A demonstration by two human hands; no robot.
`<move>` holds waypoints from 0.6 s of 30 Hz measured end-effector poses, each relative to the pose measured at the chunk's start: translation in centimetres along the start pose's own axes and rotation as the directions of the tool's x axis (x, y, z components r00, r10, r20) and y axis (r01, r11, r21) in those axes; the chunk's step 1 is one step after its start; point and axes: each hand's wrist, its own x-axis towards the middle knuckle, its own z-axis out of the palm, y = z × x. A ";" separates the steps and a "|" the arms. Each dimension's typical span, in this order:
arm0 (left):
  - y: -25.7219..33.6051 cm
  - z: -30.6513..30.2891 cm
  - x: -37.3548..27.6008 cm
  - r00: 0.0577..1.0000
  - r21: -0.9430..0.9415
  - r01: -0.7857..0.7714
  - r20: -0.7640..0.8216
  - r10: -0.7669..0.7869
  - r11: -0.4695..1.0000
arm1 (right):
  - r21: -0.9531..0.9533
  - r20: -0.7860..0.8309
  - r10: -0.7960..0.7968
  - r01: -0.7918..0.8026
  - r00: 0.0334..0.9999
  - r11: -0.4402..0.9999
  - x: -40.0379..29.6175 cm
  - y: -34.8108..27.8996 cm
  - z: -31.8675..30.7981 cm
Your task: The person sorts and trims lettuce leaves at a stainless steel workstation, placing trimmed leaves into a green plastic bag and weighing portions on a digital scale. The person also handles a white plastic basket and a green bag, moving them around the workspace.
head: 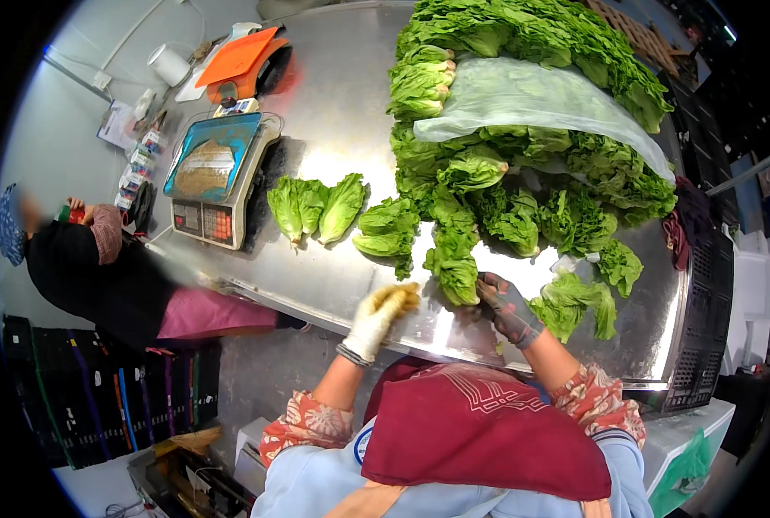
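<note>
My left hand [383, 315], in a white and yellow glove, hovers over the front of the metal table, its fingers bent; nothing shows in it. My right hand [506, 309], in a dark patterned glove, is at the base of a lettuce head [456, 275]; the fingertips are partly hidden, so a grip cannot be made out. Further left lie another lettuce [386, 230] and a small group of lettuce heads [341, 207]. Loose lettuce leaves [576, 304] lie right of my right hand. Beyond is a large lettuce pile [527, 155], partly under a translucent sheet [527, 97].
A digital scale [213, 175] and an orange scale [239, 61] stand on the left of the metal table [333, 84]. Another person [100, 272] is at the far left. Black plastic crates [702, 324] stand beyond the right edge, and more dark stacked crates [113, 388] at lower left.
</note>
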 end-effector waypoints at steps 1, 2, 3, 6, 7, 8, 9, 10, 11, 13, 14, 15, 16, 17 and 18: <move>0.2 1.0 -0.2 0.988 -0.059 0.081 0.140 -0.072 0.995 | 0.133 0.020 0.059 -0.061 0.998 0.989 -1.1 -0.6 0.6; -0.7 1.7 0.2 0.952 -0.297 0.200 0.284 -0.114 0.934 | 0.263 0.049 0.116 -0.125 0.992 0.957 -2.1 -0.9 1.1; -1.0 2.9 0.4 0.942 -0.439 0.186 0.334 -0.033 0.879 | 0.345 0.032 0.154 -0.155 0.988 0.926 -2.7 -1.1 1.7; -0.5 6.1 1.8 0.889 -0.639 0.269 0.452 0.069 0.721 | 0.338 0.118 0.208 -0.237 0.971 0.911 -3.9 -0.2 0.0; -0.4 6.8 2.4 0.868 -0.668 0.313 0.489 0.082 0.675 | 0.361 0.073 0.192 -0.206 0.979 0.910 -4.8 -1.1 0.9; -0.7 7.2 2.9 0.885 -0.662 0.281 0.459 0.080 0.695 | 0.153 -0.075 0.078 -0.066 0.994 0.986 -5.3 -1.0 0.9; -1.3 7.5 3.5 0.900 -0.655 0.249 0.428 0.079 0.714 | -0.082 -0.196 -0.064 0.049 0.979 0.995 -6.0 -0.7 0.9; -1.6 7.9 3.9 0.913 -0.642 0.221 0.402 0.077 0.734 | -0.320 -0.282 -0.226 0.131 0.932 0.938 -6.5 -0.5 0.8; -1.4 8.3 3.9 0.908 -0.668 0.233 0.410 0.088 0.707 | -0.618 -0.289 -0.386 0.138 0.876 0.774 -6.3 -0.3 0.0; -1.7 8.8 4.0 0.904 -0.655 0.248 0.422 0.073 0.714 | -0.510 -0.278 -0.402 0.220 0.873 0.831 -7.1 -0.1 -0.3; -1.7 9.0 4.0 0.902 -0.648 0.256 0.427 0.064 0.718 | -0.453 -0.273 -0.411 0.260 0.870 0.853 -7.4 0.1 -0.4; -1.5 9.2 3.9 0.895 -0.610 0.286 0.446 0.022 0.739 | -0.393 -0.268 -0.421 0.300 0.867 0.869 -7.8 0.3 -0.5; -1.3 9.2 3.8 0.893 -0.590 0.289 0.451 0.011 0.754 | -0.527 -0.232 -0.461 0.288 0.857 0.800 -8.0 0.3 -0.7; -1.2 9.1 3.6 0.890 -0.569 0.291 0.455 0.000 0.769 | -0.648 -0.191 -0.493 0.268 0.849 0.713 -8.1 0.0 -0.9; -1.3 9.2 3.6 0.889 -0.550 0.293 0.458 -0.011 0.783 | -0.755 -0.145 -0.516 0.243 0.844 0.609 -8.3 -0.4 -1.1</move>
